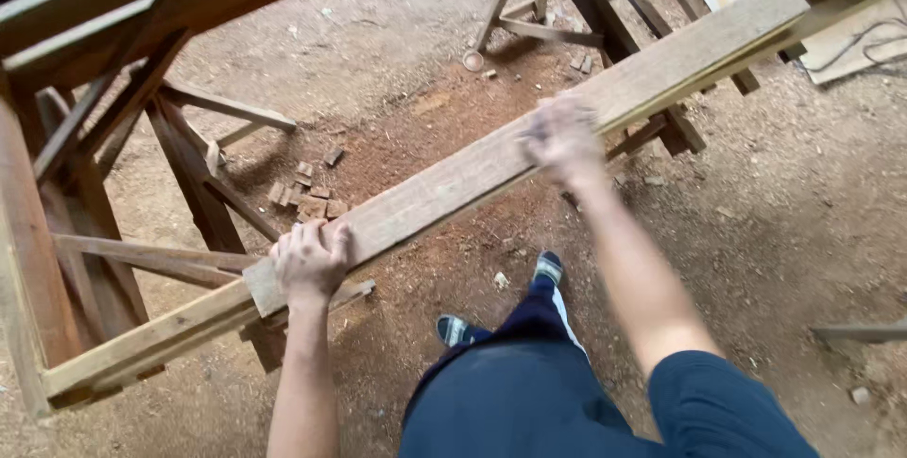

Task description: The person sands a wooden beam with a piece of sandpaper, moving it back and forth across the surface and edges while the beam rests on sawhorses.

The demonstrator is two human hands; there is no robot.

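plank: long, pale, rough-sawn; runs on a diagonal from lower left to upper right, held above the dirt floor.
near end: square-cut, lying across the lighter rail of the wooden frame at left, just past the left hand.
far end: reaches the upper right, over a second, thinner board and above the dark trestle legs.
left hand: fingers curled over the upper edge of the plank close to its near end, closed on the wood.
right hand: blurred; laid on the plank near its middle, fingers seemingly wrapped over the far edge; how tight, cannot tell.
long edges: straight and parallel; lower edge free from the left hand up to the right hand.
left side: crowded by the slanted frame and its braces, close to the near end.
below the plank: small wood offcuts scattered on reddish sawdust, well under the lower edge.
right side: open dirt, only a thin strip of wood lying near the picture's edge.
feet: dark shoes standing just behind the plank's middle, apart from it.
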